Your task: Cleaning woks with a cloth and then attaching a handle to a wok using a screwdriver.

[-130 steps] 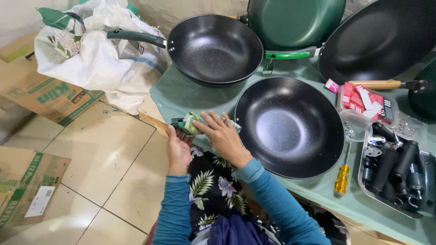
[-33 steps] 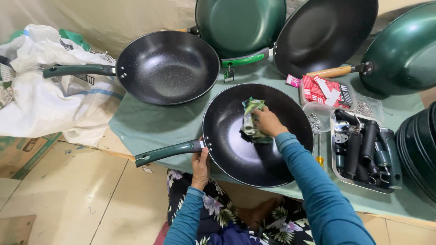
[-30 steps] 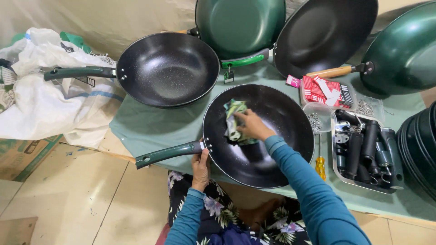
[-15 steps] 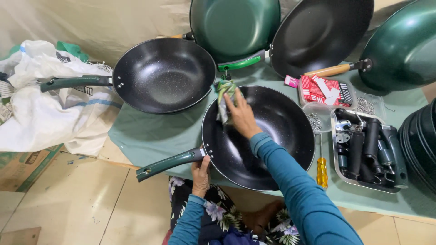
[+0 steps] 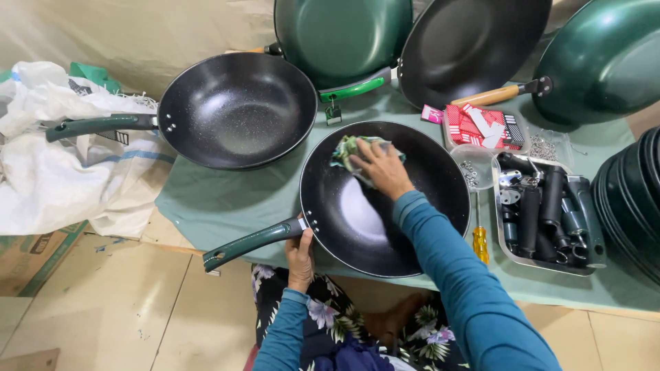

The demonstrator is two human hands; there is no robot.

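- The black pan (image 5: 385, 206) (non-stick, with a dark green handle) is set at the bench's near edge, on the green cover (image 5: 227, 199).
- Its handle root is gripped by the left hand (image 5: 300, 257), fingers closed around it.
- A crumpled green-and-white cloth (image 5: 350, 148) is pressed against the pan's far inner wall under the right hand (image 5: 381, 168), whose fingers are curled over it.

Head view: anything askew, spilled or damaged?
Nothing damaged or spilled. One oddity: the yellow-handled screwdriver lies loose on the green cloth, wedged between the black pan and the metal tray of handles.
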